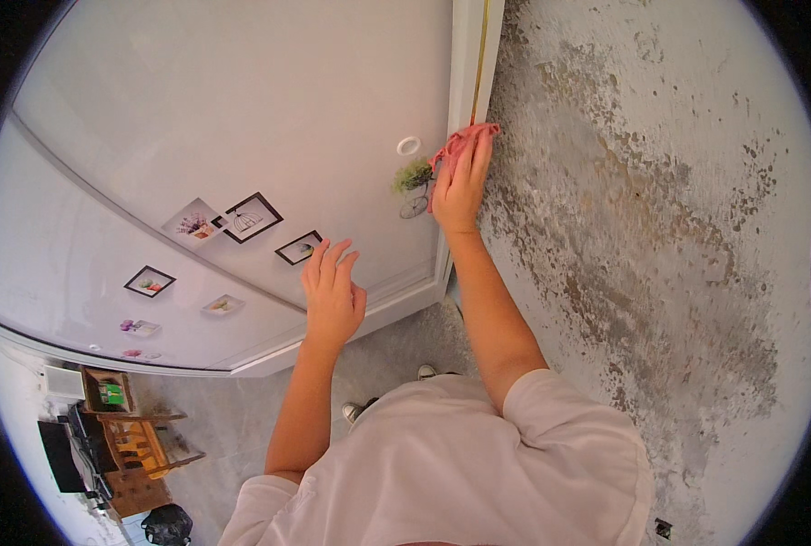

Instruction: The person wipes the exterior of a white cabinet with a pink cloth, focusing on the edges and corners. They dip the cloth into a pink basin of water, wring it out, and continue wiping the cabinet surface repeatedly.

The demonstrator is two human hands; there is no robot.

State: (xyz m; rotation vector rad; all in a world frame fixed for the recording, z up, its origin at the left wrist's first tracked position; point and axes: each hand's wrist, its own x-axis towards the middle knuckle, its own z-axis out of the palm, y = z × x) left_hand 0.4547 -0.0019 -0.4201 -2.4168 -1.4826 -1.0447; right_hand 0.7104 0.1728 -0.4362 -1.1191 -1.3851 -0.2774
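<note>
My right hand [461,194] presses a pink cloth [454,145] against the white side frame [467,75] of a wardrobe, along its gold trim strip [480,65]. Part of the cloth lies hidden under the fingers. In front of the wardrobe's white sliding door [310,123] is my left hand [332,290], fingers apart and holding nothing. Whether its fingertips touch the door I cannot tell. Printed on the door are framed pictures [252,217] and a green tree with a bicycle [412,188]. A round white recessed pull [409,145] sits near the cloth.
To the right stands a wall [637,205] with peeling, stained plaster, close beside the wardrobe frame. A wooden chair [139,443], a desk with a black monitor [61,456] and a black bag [166,524] are at lower left. Below is a grey concrete floor [242,416].
</note>
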